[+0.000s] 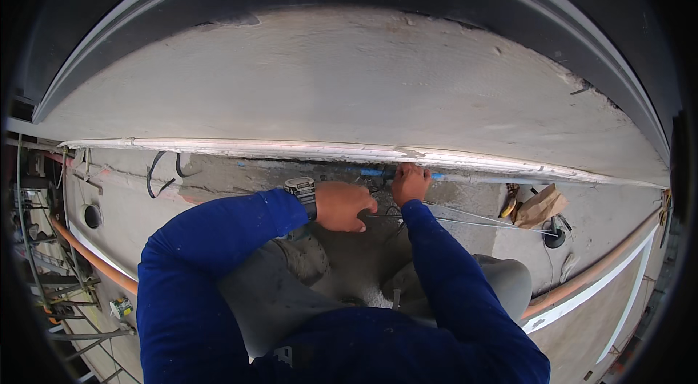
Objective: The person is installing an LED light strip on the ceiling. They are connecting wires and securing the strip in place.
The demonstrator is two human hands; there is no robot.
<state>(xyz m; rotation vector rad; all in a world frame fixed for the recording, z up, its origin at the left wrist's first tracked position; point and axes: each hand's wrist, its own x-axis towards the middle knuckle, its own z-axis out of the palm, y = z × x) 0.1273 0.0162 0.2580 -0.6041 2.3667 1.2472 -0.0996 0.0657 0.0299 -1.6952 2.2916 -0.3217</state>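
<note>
I crouch on a concrete floor facing a rough grey wall [349, 79]. My right hand [411, 182] is closed on a blue-handled tool [372, 172] held against the white strip [291, 148] at the wall's foot. My left hand [343, 205], with a wristwatch [302, 189] above it, is curled shut around a thin metal rod [472, 221] that runs off to the right over the floor. Both arms wear blue sleeves, and my grey-trousered knees are below the hands.
Black cable loops [161, 173] lie at the wall's foot on the left. A crumpled brown paper bag [542, 206], a small black round object [555, 240] and a yellow-black item [509, 206] sit to the right. An orange pipe [91, 257] runs along the left; scaffold bars lie beyond it.
</note>
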